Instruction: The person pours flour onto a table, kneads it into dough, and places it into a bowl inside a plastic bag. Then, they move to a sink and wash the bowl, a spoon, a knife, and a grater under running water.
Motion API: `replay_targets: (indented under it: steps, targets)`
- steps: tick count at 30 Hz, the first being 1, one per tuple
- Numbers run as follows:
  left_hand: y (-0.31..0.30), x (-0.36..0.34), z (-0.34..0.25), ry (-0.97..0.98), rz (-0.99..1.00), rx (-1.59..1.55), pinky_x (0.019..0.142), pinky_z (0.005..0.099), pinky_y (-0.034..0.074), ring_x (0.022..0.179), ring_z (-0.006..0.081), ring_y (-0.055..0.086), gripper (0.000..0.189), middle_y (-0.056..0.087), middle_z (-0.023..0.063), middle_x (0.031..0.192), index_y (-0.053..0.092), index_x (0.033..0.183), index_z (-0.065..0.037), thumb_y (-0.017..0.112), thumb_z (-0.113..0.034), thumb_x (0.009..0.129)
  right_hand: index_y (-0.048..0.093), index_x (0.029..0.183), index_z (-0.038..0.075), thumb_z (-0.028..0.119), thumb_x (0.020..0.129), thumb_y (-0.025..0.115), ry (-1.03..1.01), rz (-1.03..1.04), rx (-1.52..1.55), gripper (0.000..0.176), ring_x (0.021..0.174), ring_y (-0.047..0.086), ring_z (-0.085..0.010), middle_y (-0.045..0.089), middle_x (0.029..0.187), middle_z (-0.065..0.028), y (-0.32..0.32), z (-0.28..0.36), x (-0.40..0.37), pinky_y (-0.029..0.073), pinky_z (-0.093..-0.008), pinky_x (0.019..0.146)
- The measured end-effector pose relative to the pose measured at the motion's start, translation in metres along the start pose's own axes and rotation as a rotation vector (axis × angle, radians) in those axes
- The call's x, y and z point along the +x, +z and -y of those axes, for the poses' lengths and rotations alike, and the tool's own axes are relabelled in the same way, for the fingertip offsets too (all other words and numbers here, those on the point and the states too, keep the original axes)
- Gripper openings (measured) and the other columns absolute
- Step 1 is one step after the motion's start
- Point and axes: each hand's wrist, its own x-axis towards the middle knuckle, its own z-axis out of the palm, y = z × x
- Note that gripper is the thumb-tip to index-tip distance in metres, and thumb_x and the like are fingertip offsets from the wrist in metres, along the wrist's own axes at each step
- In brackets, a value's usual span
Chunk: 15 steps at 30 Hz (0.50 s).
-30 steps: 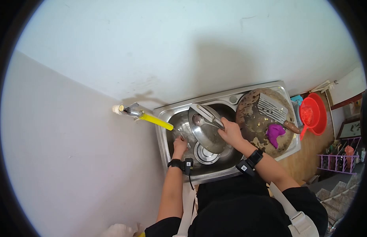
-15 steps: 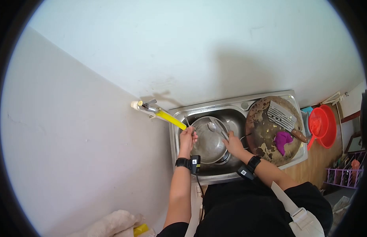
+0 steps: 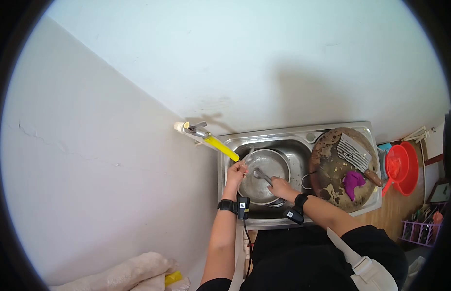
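Note:
My left hand (image 3: 236,175) is closed round a thin, light-coloured utensil (image 3: 249,153) that sticks up past the fingers, just below the end of the yellow hose (image 3: 222,147). My right hand (image 3: 281,188) grips a metal spoon (image 3: 261,175), its bowl end pointing up and left over the round metal basin (image 3: 289,169). The spoon looks bundled with another slim metal handle. That basin sits in the left bowl of the steel sink (image 3: 299,150). The hose is fitted to the tap (image 3: 200,129) on the wall side.
Across the sink's right side lies a round, stained wooden board (image 3: 327,169), carrying a broad striped metal blade with a wooden handle (image 3: 373,177) and a purple cloth (image 3: 353,183). Farther right are red plastic bowls (image 3: 409,169) and a purple rack (image 3: 410,232). A wall (image 3: 114,160) rises close on the left.
My right hand has moved left and down relative to the basin, bringing the spoon nearer my left hand. The thin utensil in my left hand now tilts up to the right.

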Motion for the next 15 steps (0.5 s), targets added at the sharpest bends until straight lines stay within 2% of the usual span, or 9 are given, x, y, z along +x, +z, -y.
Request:
replay_targets:
  steps: [2, 4, 5, 7, 8, 10, 11, 13, 15]
  targets:
    - [-0.003, -0.003, 0.003, 0.046, 0.013, -0.002, 0.047, 0.0177, 0.038, 0.050, 0.0061, 0.049, 0.011, 0.057, 0.0029, 0.064, 0.056, 0.081, 0.000, 0.057, -0.011, 0.080, 0.050, 0.093, -0.002, 0.018, 0.075, 0.054, -0.092, -0.013, -0.083, 0.028, 0.085, 0.053, -0.0388, 0.054, 0.089, -0.0238, -0.005, 0.009, 0.005, 0.044, -0.0430, 0.073]
    - [-0.009, -0.006, 0.008, 0.221, -0.016, 0.297, 0.053, 0.0181, 0.040, 0.059, 0.0081, 0.054, 0.010, 0.059, 0.0056, 0.072, 0.055, 0.088, 0.001, 0.054, -0.005, 0.080, 0.051, 0.095, -0.001, 0.018, 0.076, 0.052, -0.358, -0.341, -0.191, 0.027, 0.099, 0.047, -0.0320, 0.051, 0.102, -0.0180, -0.032, 0.044, 0.013, 0.043, -0.0430, 0.074]
    - [-0.010, -0.007, 0.009, 0.219, -0.025, 0.292, 0.053, 0.0181, 0.040, 0.059, 0.0081, 0.054, 0.010, 0.059, 0.0056, 0.072, 0.055, 0.088, 0.001, 0.054, -0.005, 0.080, 0.051, 0.095, -0.001, 0.018, 0.076, 0.052, -0.366, -0.335, -0.193, 0.027, 0.099, 0.047, -0.0320, 0.051, 0.102, -0.0180, -0.041, 0.060, 0.020, 0.043, -0.0430, 0.074]
    - [-0.011, -0.010, 0.010, 0.308, -0.020, 0.326, 0.052, 0.0205, 0.042, 0.058, 0.0084, 0.055, 0.008, 0.058, 0.0065, 0.067, 0.056, 0.084, 0.002, 0.052, -0.001, 0.079, 0.052, 0.095, 0.001, 0.021, 0.079, 0.049, -0.710, -0.498, -0.049, 0.027, 0.090, 0.052, -0.0324, 0.054, 0.096, -0.0164, -0.052, 0.086, 0.035, 0.043, -0.0414, 0.068]
    - [-0.013, -0.007, 0.014, 0.311, -0.041, 0.316, 0.046, 0.0219, 0.043, 0.054, 0.0103, 0.056, 0.010, 0.058, 0.0070, 0.065, 0.056, 0.081, 0.002, 0.048, -0.003, 0.082, 0.052, 0.095, 0.001, 0.021, 0.079, 0.049, -0.716, -0.496, -0.049, 0.027, 0.090, 0.052, -0.0324, 0.054, 0.096, -0.0164, -0.047, 0.092, 0.044, 0.043, -0.0414, 0.068]
    - [-0.016, -0.012, 0.006, 0.275, -0.073, 0.249, 0.043, 0.0223, 0.043, 0.051, 0.0117, 0.056, 0.015, 0.058, 0.0076, 0.063, 0.055, 0.080, 0.003, 0.045, -0.007, 0.085, 0.055, 0.090, 0.002, 0.026, 0.079, 0.049, -0.465, -0.017, 0.157, 0.027, 0.078, 0.056, -0.0323, 0.058, 0.082, -0.0167, -0.033, 0.096, 0.071, 0.044, -0.0404, 0.064]
    - [-0.017, -0.017, -0.002, 0.233, -0.099, 0.185, 0.040, 0.0226, 0.043, 0.048, 0.0131, 0.056, 0.021, 0.057, 0.0081, 0.061, 0.054, 0.078, 0.004, 0.043, -0.012, 0.087, 0.055, 0.090, 0.002, 0.026, 0.079, 0.049, -0.473, -0.015, 0.157, 0.027, 0.078, 0.056, -0.0323, 0.058, 0.082, -0.0167, -0.030, 0.095, 0.083, 0.044, -0.0404, 0.064]
    - [-0.022, -0.032, -0.025, 0.108, -0.223, 0.219, 0.037, 0.0224, 0.043, 0.044, 0.0156, 0.056, 0.031, 0.057, 0.0096, 0.060, 0.053, 0.082, 0.005, 0.037, -0.020, 0.090, 0.058, 0.086, 0.003, 0.029, 0.079, 0.049, -0.493, 0.281, 0.066, 0.028, 0.068, 0.057, -0.0323, 0.059, 0.074, -0.0167, -0.026, 0.093, 0.104, 0.044, -0.0399, 0.062]
    - [-0.040, -0.027, -0.009, 0.006, -0.334, -0.012, 0.038, 0.0241, 0.045, 0.044, 0.0179, 0.057, 0.032, 0.057, 0.0128, 0.061, 0.050, 0.094, 0.004, 0.037, -0.025, 0.090, 0.060, 0.085, 0.005, 0.029, 0.078, 0.051, -0.375, 0.225, 0.061, 0.026, 0.068, 0.058, -0.0315, 0.060, 0.075, -0.0161, -0.020, 0.097, 0.112, 0.045, -0.0393, 0.062]
